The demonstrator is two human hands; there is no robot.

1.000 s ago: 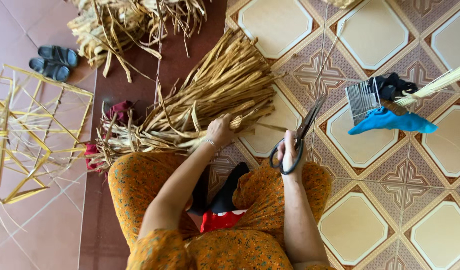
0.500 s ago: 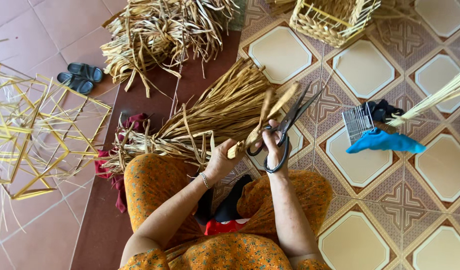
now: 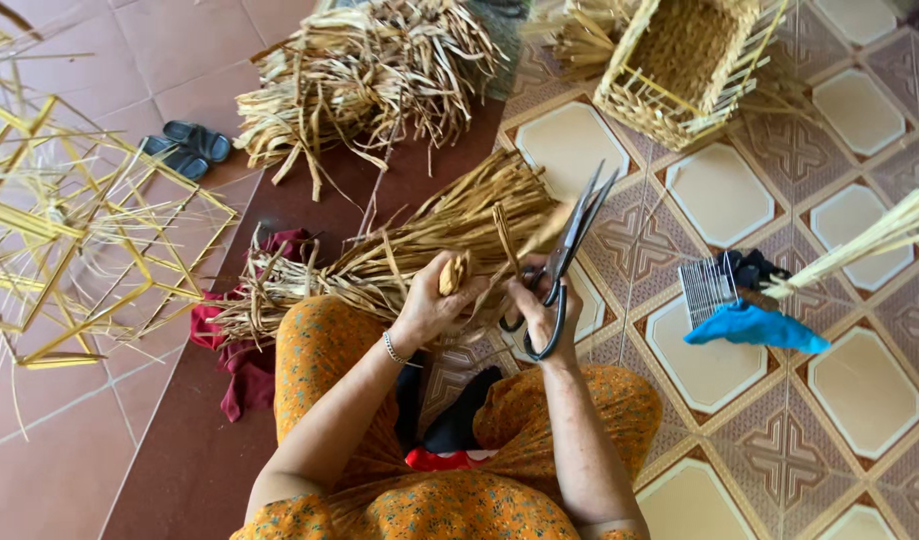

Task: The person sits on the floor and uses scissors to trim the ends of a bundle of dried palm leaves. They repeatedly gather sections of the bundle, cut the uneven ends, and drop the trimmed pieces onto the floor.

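Left hand (image 3: 435,300) closed around a short bunch of dried straw strips (image 3: 455,272). Right hand (image 3: 542,300) grips large black scissors (image 3: 570,250), blades parted at one o'clock, no cut yet made. Uncut straw bundle (image 3: 400,255) lies at eleven o'clock. Half-woven basket (image 3: 680,65) stands at one o'clock on patterned floor tiles (image 3: 860,390).

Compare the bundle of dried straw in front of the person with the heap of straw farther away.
The bundle of dried straw lies gathered, strands mostly running one way; the heap of straw is loose and tangled. The bundle lies close beside the left hand; the heap lies out of reach, untouched. Both are the same pale tan dried material.
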